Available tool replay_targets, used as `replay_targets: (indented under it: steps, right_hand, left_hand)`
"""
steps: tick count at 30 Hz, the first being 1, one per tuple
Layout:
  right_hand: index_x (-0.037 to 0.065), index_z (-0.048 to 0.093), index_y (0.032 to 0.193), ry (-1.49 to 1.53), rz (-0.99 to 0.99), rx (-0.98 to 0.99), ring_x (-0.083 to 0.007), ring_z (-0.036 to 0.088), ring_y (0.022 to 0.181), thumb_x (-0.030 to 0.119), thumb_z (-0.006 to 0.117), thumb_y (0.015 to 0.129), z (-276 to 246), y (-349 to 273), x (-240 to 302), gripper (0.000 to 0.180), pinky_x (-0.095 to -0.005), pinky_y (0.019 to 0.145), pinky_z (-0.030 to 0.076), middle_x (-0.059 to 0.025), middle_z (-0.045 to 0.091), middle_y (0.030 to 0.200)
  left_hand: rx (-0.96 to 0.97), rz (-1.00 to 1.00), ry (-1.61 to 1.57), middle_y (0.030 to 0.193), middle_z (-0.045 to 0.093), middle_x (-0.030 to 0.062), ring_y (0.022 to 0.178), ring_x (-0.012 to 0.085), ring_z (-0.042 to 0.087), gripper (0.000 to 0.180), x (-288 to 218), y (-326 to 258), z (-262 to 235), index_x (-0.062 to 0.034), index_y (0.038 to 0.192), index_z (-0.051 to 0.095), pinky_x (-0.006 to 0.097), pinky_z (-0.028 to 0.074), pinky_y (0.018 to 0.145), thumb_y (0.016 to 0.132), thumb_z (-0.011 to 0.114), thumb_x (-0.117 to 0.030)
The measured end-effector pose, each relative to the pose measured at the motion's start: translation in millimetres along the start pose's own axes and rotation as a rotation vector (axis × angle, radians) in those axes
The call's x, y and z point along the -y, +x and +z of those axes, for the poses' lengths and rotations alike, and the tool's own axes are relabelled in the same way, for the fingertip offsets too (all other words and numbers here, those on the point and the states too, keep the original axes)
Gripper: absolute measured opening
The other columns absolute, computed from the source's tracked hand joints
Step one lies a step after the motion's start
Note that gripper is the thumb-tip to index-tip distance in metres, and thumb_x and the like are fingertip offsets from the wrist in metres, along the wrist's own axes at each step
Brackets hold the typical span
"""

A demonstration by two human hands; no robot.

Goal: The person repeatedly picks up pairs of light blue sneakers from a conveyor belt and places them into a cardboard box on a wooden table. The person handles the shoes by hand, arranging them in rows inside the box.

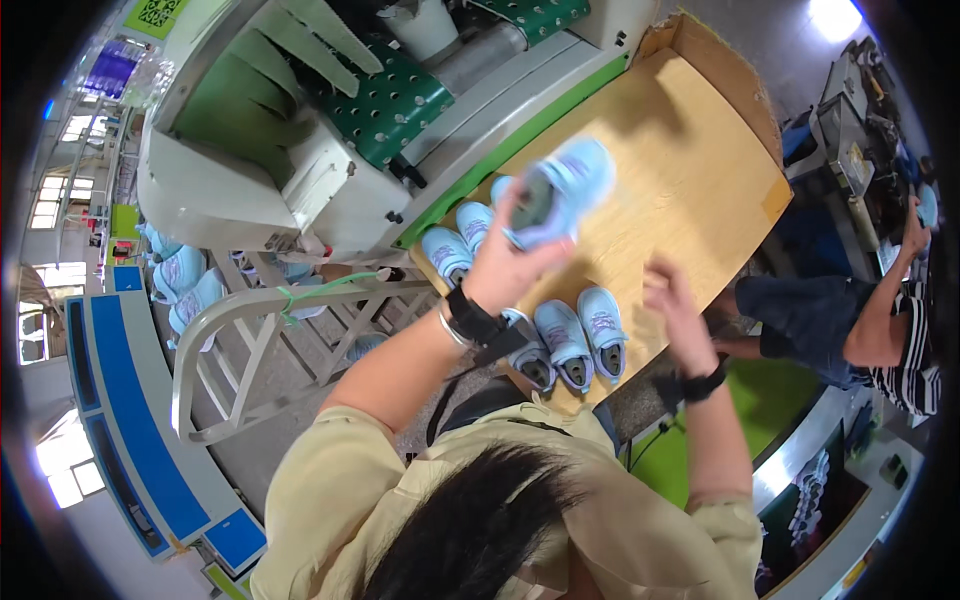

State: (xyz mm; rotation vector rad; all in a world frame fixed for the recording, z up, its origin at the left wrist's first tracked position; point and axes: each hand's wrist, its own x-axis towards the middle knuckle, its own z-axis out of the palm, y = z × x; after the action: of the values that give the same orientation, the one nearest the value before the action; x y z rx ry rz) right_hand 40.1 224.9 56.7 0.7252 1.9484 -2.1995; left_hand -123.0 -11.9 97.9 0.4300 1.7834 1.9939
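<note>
My left hand grips a light blue sneaker by its heel end, holding it above the wooden tabletop; the shoe is slightly blurred. Over the table's near right part, my right hand has its fingers apart and nothing in it, a little smeared by motion. Below my hands, several matching sneakers stand in a row along the near edge. More light blue sneakers stand at the table's left edge, partly hidden behind my left hand and the held shoe. Black bands circle both wrists.
Beyond the table's left side is a machine with a green perforated conveyor belt and hanging flaps. A cardboard edge borders the far end. At left stands a metal rack near more shoes. A person works at the right.
</note>
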Motion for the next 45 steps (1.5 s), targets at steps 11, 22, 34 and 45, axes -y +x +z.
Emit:
replay_targets:
  steps: [11, 22, 34, 45]
  right_hand:
    - [0.003, 0.042, 0.142, -0.356, -0.102, -0.236, -0.0287, 0.053, 0.122, 0.008, 0.072, 0.085, 26.6, -22.1, -56.8, 0.064, -0.0384, 0.105, 0.042, -0.0176, 0.054, 0.130]
    - [0.009, 0.046, 0.144, -0.503, -1.022, -0.147, -0.0347, 0.052, 0.131, 0.008, 0.068, 0.087, 108.7, 313.0, 253.4, 0.061, -0.0387, 0.107, 0.044, -0.0193, 0.052, 0.141]
    - [0.010, 0.045, 0.147, -1.008, -0.505, 0.107, -0.0447, 0.038, 0.139, 0.028, 0.068, 0.088, 39.1, 212.2, -50.9, 0.066, -0.0519, 0.115, 0.034, -0.0263, 0.042, 0.150]
    - [0.004, 0.055, 0.133, -1.030, -0.339, -0.136, -0.0451, 0.044, 0.133, 0.020, 0.073, 0.083, -36.3, 21.7, -93.6, 0.056, -0.0503, 0.113, 0.035, -0.0269, 0.048, 0.141]
  left_hand:
    - [-0.974, 0.429, 0.789, 0.158, 0.019, 0.0358, 0.147, 0.0483, 0.021, 0.106, -21.7, 137.1, -100.8, 0.0125, 0.152, 0.009, 0.051, 0.017, 0.121, 0.081, 0.078, -0.023]
    - [-0.440, 0.405, 0.854, 0.164, 0.007, 0.0293, 0.152, 0.0456, 0.010, 0.097, -3.7, 31.6, -35.8, 0.0040, 0.158, 0.008, 0.049, 0.012, 0.123, 0.088, 0.070, -0.019]
    - [0.000, -0.040, 1.229, 0.165, 0.012, 0.0240, 0.151, 0.0462, 0.012, 0.087, 68.6, -11.2, -27.5, -0.0081, 0.157, 0.028, 0.068, 0.013, 0.116, 0.086, 0.072, -0.035]
    - [0.037, 0.035, 1.482, 0.159, 0.029, 0.0180, 0.145, 0.0471, 0.025, 0.070, 119.5, 21.4, -4.7, -0.0161, 0.145, 0.049, 0.067, 0.027, 0.110, 0.082, 0.074, -0.031]
